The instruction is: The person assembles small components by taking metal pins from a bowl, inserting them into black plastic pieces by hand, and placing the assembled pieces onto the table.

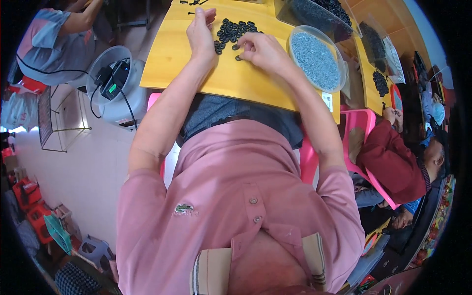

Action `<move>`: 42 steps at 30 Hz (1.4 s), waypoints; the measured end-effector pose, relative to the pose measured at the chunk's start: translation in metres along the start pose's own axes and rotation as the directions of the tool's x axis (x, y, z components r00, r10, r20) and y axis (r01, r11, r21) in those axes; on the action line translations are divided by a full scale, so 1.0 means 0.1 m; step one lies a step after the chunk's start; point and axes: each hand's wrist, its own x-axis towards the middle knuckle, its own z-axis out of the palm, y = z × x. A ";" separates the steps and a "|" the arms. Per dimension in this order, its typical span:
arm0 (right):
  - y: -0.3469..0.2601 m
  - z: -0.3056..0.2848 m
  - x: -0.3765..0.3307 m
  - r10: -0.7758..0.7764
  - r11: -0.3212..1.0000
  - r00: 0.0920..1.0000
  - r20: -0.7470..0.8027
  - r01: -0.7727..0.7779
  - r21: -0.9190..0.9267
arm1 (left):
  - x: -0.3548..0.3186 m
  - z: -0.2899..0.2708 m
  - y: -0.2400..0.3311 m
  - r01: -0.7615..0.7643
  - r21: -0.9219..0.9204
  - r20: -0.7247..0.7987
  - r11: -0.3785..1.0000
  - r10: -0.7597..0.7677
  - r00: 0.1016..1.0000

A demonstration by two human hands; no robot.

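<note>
A loose heap of small black rings (pixel 232 32) lies on the yellow tabletop (pixel 167 59) between my hands. My left hand (pixel 200 35) stands on its edge at the left of the heap, its palm toward the rings and its fingers slightly bent and loose. To the right, my right hand (pixel 264 51) reaches in palm down. Its thumb and forefinger are bent with their tips apart, each close to one black ring (pixel 236 47) on the near side of the heap. Whether the fingertips press on these rings is hard to see.
Right of my right hand stands a round clear tub (pixel 315 59) of small silvery pieces. Behind it is a clear bin (pixel 314 17) of black parts. A few black screws (pixel 191 3) lie at the far left. Another person (pixel 393 157) works at the right.
</note>
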 end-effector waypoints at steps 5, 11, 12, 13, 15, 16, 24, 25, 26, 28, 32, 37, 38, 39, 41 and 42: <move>0.31 -0.05 0.38 -0.020 0.998 0.965 -0.262 0.003 -0.065 | 0.02 0.04 0.02 0.043 -0.071 0.020 0.997 -0.041 0.999; 0.32 0.04 0.61 -0.010 0.993 0.997 -0.077 0.001 -0.117 | 0.01 0.06 0.05 0.137 0.202 0.308 0.970 -0.196 0.931; 0.30 0.05 0.59 -0.013 0.993 0.997 -0.075 0.004 -0.118 | 0.02 0.05 0.05 0.137 0.200 0.305 0.970 -0.195 0.932; 0.28 0.04 0.57 -0.005 0.994 0.995 -0.098 -0.005 -0.111 | 0.01 0.06 0.08 0.160 0.174 0.287 0.972 -0.205 0.936; 0.23 0.03 0.58 0.005 0.995 0.993 -0.121 -0.017 -0.101 | -0.01 0.07 0.09 0.184 0.150 0.271 0.971 -0.219 0.937; 0.21 0.02 0.60 0.004 0.998 0.992 -0.127 -0.013 -0.067 | 0.01 0.06 0.08 0.175 0.131 0.268 0.976 -0.205 0.941; 0.25 0.06 0.61 0.086 0.996 0.994 -0.065 -0.088 -0.024 | 0.01 0.07 0.02 0.182 0.106 0.267 0.977 -0.205 0.942; 0.26 0.03 0.58 0.083 0.996 0.992 -0.095 -0.085 -0.012 | 0.00 0.09 0.02 0.172 0.132 0.224 0.976 -0.199 0.954; 0.27 0.00 0.53 0.082 0.997 0.988 -0.127 -0.083 0.000 | -0.02 0.12 0.03 0.163 0.158 0.184 0.974 -0.191 0.964; 0.21 -0.05 0.43 0.136 0.978 0.971 -0.197 -0.100 0.182 | -0.01 0.07 0.03 -0.036 0.216 0.217 0.976 -0.012 0.976; 0.09 -0.16 0.15 0.302 0.603 0.934 -0.189 -0.033 0.797 | -0.11 0.11 0.06 -0.145 0.203 0.411 0.969 0.050 0.910; 0.22 -0.06 -0.14 0.361 0.348 0.921 -0.146 0.012 0.937 | -0.30 0.17 0.03 0.184 0.090 0.527 0.979 -0.203 0.825; 0.24 -0.05 -0.18 0.368 0.279 0.920 -0.136 0.030 0.960 | -0.33 0.19 0.03 0.214 0.059 0.549 0.975 -0.211 0.809; 0.26 -0.06 -0.22 0.388 0.226 0.914 -0.121 0.033 0.974 | -0.36 0.22 0.02 0.234 0.063 0.545 0.970 -0.230 0.806; 0.26 -0.05 -0.23 0.378 0.205 0.916 -0.133 0.057 0.977 | -0.39 0.21 0.00 0.243 0.079 0.551 0.967 -0.245 0.797; 0.26 -0.03 -0.25 0.357 0.197 0.923 -0.142 0.075 0.978 | -0.41 0.20 -0.01 0.248 0.078 0.551 0.966 -0.249 0.796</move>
